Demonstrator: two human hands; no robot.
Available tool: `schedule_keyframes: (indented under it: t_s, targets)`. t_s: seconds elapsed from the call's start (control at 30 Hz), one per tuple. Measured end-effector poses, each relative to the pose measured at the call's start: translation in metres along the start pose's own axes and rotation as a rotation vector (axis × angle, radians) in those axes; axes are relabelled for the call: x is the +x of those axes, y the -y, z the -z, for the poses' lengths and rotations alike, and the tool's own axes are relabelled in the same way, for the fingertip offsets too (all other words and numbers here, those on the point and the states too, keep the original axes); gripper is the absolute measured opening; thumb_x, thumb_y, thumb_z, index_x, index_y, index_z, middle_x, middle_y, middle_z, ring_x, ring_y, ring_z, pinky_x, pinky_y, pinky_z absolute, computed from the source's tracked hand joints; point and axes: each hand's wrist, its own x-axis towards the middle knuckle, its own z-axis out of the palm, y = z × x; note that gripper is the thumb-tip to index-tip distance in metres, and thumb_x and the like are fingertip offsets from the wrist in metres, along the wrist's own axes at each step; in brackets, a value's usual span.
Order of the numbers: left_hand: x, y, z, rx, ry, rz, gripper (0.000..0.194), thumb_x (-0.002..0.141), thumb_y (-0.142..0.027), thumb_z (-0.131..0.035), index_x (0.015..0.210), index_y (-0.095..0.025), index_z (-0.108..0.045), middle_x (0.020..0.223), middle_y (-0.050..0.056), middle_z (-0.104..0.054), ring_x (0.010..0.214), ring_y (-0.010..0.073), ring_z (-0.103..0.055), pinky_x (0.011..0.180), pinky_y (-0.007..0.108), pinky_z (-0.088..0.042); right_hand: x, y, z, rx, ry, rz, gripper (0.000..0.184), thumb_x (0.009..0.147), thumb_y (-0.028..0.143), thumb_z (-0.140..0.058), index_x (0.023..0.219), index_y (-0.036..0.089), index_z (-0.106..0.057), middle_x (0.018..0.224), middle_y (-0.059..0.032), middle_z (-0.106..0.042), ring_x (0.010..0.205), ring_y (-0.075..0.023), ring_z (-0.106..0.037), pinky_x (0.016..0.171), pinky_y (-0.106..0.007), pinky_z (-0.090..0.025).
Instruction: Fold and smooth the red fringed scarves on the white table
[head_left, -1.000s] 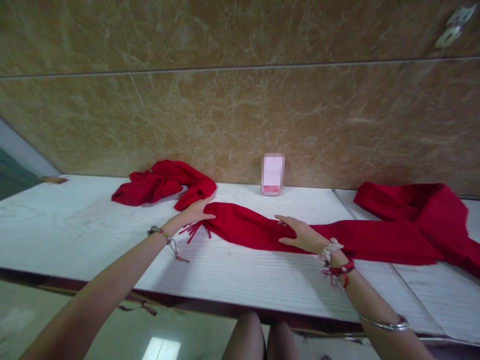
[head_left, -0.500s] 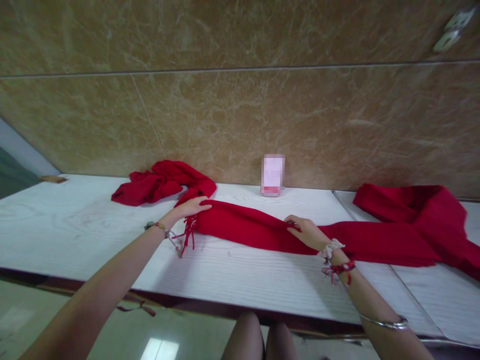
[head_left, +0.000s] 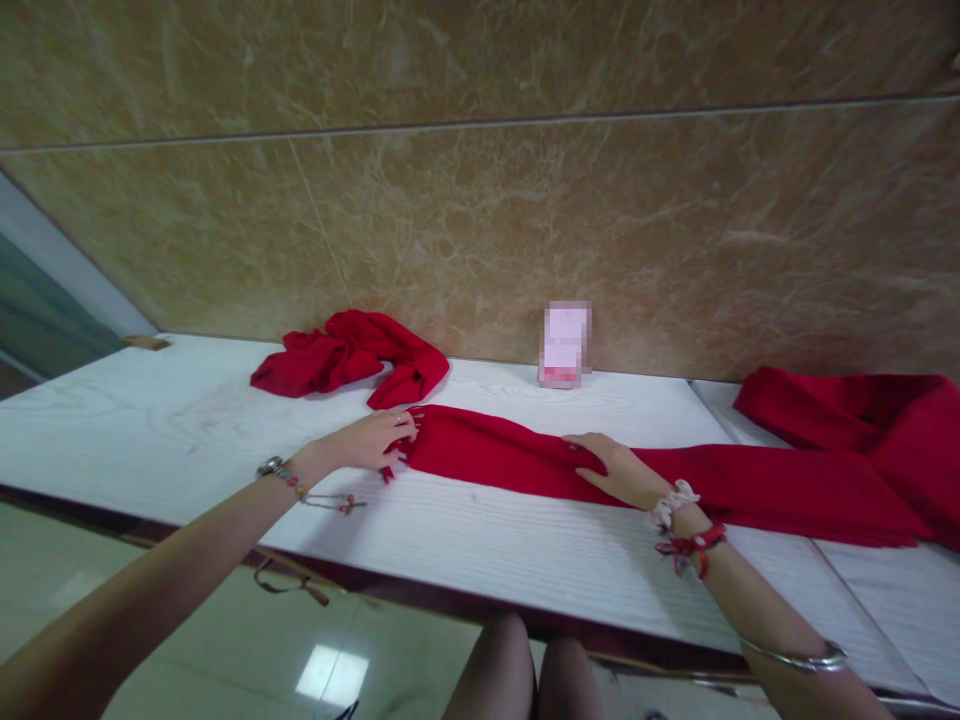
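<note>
The red scarf (head_left: 487,450) stretches left to right, fringe (head_left: 387,474) at left.

Red fringed scarf (head_left: 487,455): matt cloth, smooth-faced. Crumpled red cloth (head_left: 322,362), far left: equally matt. White tabletop (head_left: 187,430): wood-grained, low sheen. Far wall (head_left: 480,220): marbled, looks smooth. Floor (head_left: 202,640): glossy, mirroring light. Bangle (head_left: 832,659), near right: shiny silvery metal. Scrunchie (head_left: 675,505), right: gathered pale cloth.

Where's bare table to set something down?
Bare table: left of the red heap; in front of the scarf, between the forearms; and a smaller gap between heap and pink item. Crowded: right end, under red folds; mid-table, where left hand and right hand are on the scarf.
</note>
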Motion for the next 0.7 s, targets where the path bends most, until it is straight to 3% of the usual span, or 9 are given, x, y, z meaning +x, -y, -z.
schedule_keyframes:
  t_s: [0.13, 0.23, 0.47, 0.57, 0.7]
  targets:
    - [-0.024, 0.027, 0.009, 0.066, 0.048, 0.078, 0.027, 0.064, -0.008, -0.047, 0.086, -0.016, -0.060, 0.096, 0.009, -0.061, 0.095, 0.0229, -0.054, 0.088, 0.035, -0.039, 0.001, -0.003, -0.001, -0.021, 0.032, 0.018, 0.038, 0.074, 0.018, -0.049, 0.112, 0.019, -0.052, 0.106, -0.0098, -0.060, 0.099, -0.0221, -0.054, 0.089, -0.044, -0.043]
    - [-0.029, 0.030, 0.014, 0.011, -0.023, 0.111, 0.023, 0.066, -0.011, -0.046, 0.085, -0.016, -0.059, 0.094, 0.008, -0.061, 0.092, 0.0210, -0.054, 0.087, 0.033, -0.039, 0.001, -0.005, -0.001, -0.022, 0.037, 0.018, 0.038, 0.073, 0.018, -0.049, 0.111, 0.020, -0.054, 0.107, -0.0091, -0.060, 0.100, -0.0221, -0.055, 0.090, -0.044, -0.043]
    - [0.016, -0.002, 0.000, -0.152, -0.178, 0.052, 0.025, 0.071, -0.013, -0.045, 0.092, -0.016, -0.057, 0.102, 0.007, -0.057, 0.097, 0.0187, -0.051, 0.090, 0.029, -0.038, 0.001, -0.007, -0.004, -0.010, -0.001, 0.020, 0.033, 0.074, 0.022, -0.049, 0.107, 0.022, -0.056, 0.103, -0.0079, -0.061, 0.098, -0.0228, -0.055, 0.089, -0.044, -0.043]
    - [0.028, 0.002, -0.012, -0.167, -0.184, 0.050, 0.022, 0.069, -0.010, -0.045, 0.085, -0.016, -0.058, 0.091, 0.006, -0.060, 0.091, 0.0185, -0.052, 0.087, 0.029, -0.039, 0.001, -0.008, -0.005, -0.016, -0.011, 0.013, 0.032, 0.075, 0.024, -0.047, 0.105, 0.022, -0.057, 0.102, -0.0082, -0.061, 0.096, -0.0228, -0.056, 0.088, -0.043, -0.044]
    - [0.024, 0.017, -0.024, -0.198, -0.270, 0.094, 0.019, 0.066, -0.007, -0.043, 0.076, -0.016, -0.057, 0.082, 0.005, -0.059, 0.086, 0.0182, -0.051, 0.083, 0.029, -0.040, -0.001, -0.012, -0.005, -0.037, 0.008, 0.016, 0.031, 0.075, 0.025, -0.046, 0.104, 0.021, -0.058, 0.101, -0.0092, -0.061, 0.095, -0.0227, -0.056, 0.086, -0.041, -0.045]
